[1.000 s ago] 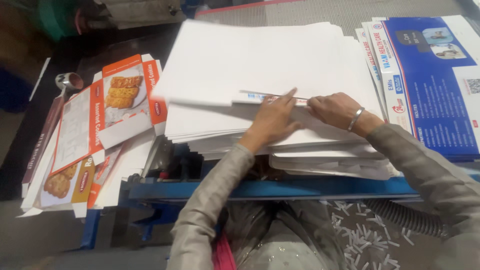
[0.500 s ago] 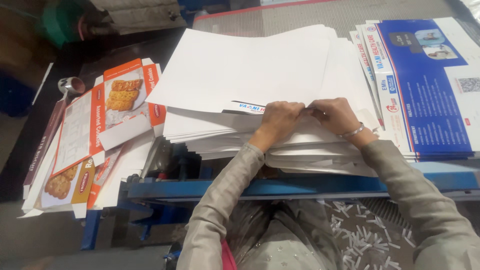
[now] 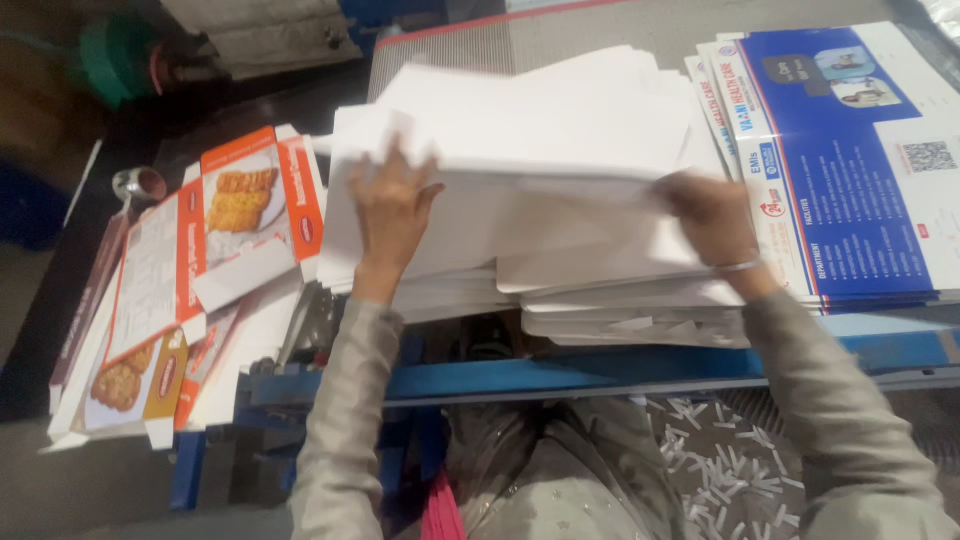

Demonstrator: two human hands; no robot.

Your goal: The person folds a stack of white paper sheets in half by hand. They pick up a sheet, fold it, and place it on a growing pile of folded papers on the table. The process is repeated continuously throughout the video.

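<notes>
White sheets in a thick batch sit atop the stack on a blue bench, gripped from both sides: left hand spread flat on its left part, right hand clamped on the right edge. Blue posters crowd the right; flat cookie cartons fill the left. Open room lies beyond, toward the grey mat.

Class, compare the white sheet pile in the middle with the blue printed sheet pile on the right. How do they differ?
The white sheet pile shows blank faces; the blue printed sheet pile shows text and small pictures. Both hands are on the white pile, left hand flat and right hand at its edge; the blue pile is untouched. The white pile is skewed, the blue pile only slightly fanned. Both lie flat on the blue table.
</notes>
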